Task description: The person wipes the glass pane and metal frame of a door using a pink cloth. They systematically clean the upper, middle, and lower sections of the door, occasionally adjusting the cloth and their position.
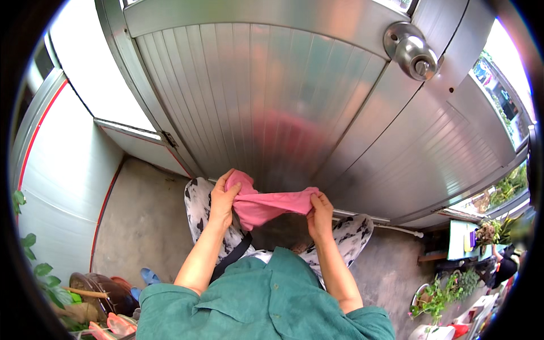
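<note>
A pink cloth [272, 204] is stretched between my two hands above my lap, close to a metal door [255, 106]. My left hand [223, 197] grips its bunched end, with the thumb on top and folds hanging below. At the other end, my right hand [319, 210] pinches a corner between thumb and fingers. The cloth's middle spans the gap between my knees, which are in black-and-white patterned trousers [355, 231]. A blurred pink reflection shows on the door panel.
A round metal doorknob [416, 57] juts out at the upper right. Blue slippers [148, 276] and a brown glazed pot [100, 293] stand at the lower left. Potted plants [437, 293] and a pale green table [457, 240] are on the right. A white pipe [399, 230] runs along the door's foot.
</note>
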`<state>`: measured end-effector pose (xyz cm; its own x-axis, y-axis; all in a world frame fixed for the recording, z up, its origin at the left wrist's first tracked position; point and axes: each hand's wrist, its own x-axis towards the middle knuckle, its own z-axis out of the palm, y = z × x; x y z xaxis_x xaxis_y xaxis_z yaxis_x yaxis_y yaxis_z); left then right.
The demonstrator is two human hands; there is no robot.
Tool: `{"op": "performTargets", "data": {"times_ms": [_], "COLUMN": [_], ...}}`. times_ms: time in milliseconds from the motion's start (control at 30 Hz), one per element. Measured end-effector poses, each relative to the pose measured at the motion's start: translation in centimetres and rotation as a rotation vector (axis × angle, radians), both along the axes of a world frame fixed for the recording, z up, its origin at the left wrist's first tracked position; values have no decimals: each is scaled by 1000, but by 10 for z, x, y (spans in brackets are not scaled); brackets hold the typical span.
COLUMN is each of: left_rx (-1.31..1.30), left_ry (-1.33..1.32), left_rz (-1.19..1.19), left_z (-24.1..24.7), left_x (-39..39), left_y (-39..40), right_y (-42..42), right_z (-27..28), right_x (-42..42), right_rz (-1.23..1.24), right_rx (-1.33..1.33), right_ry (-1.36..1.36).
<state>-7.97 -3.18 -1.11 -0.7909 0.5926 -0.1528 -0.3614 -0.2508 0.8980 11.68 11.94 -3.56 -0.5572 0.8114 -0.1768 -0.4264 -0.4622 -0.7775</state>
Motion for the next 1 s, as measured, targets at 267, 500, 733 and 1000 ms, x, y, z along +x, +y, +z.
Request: {"op": "performTargets", "data": {"times_ms": [267, 500, 733, 1000], "left_rx": [-828, -1001, -121, 555], "left_ry": [951, 1496, 437, -767], "left_rz": [-78, -578, -1049, -706], "left_z": [-19, -53, -35, -22], "left_x": [-1, 1, 53, 68], "left_y": [-7, 1, 19, 20], "right_y": [23, -2, -11, 62], "right_z": [24, 60, 94, 26], "right_x": [21, 8, -46, -13], "right_rz": [-40, 152, 371, 72], "right_rx": [-59, 72, 27, -63], "right_ry": [182, 169, 278, -18]}}
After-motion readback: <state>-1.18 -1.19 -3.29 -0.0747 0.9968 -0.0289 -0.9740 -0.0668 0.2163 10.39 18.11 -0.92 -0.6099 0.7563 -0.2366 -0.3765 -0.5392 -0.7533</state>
